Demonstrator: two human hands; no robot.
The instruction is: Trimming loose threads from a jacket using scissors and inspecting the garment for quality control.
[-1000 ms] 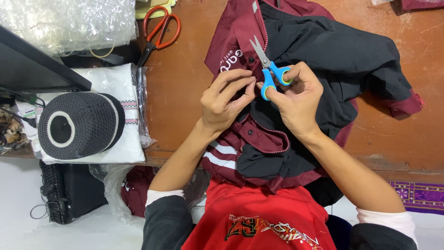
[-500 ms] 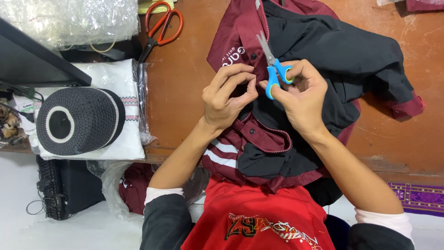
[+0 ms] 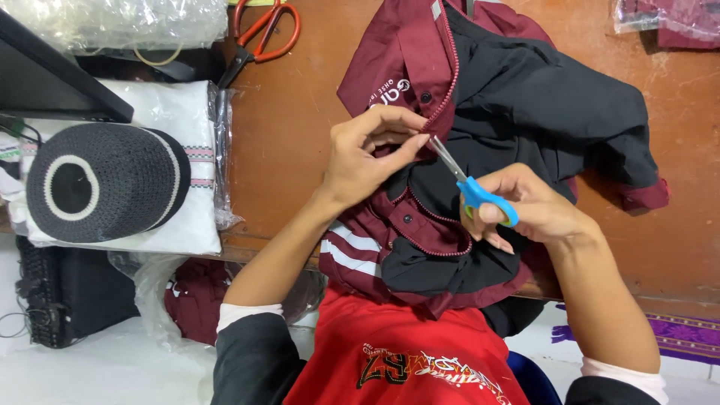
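Leftmost, well to the left of the maroon and black garment (image 3: 525, 127), a dark knitted cap (image 3: 105, 184) with a white ring on its crown is resting on a white folded cloth in a clear wrapper (image 3: 187, 105). Above that, further from the garment's lower hem, a crumpled clear plastic bag (image 3: 112, 22) is lying along the top edge, and a dark flat panel (image 3: 45, 82) is slanting in at the corner. Red-handled shears (image 3: 262, 34) are lying on the brown wooden table (image 3: 292, 135), just left of the garment's collar end, blades closed as far as we can tell.

Moving right, we are seeing the left hand (image 3: 367, 161) pressing on the garment's maroon front edge, thumb and forefinger pinched together on the fabric beside the beaded piping, the other fingers curled above. Touching that pinch point, the tips of the small blue-handled scissors (image 3: 469, 184) are meeting the cloth; the blades are looking nearly closed. The right hand (image 3: 532, 210) is gripping those scissors, fingers clenched through and around the blue loops, over the garment's black panel.

The garment itself is lying spread across the table's middle, its lower part hanging over the near edge toward the red shirt (image 3: 397, 352). Far right of the garment, a purple patterned mat (image 3: 675, 337) is lying on the floor.
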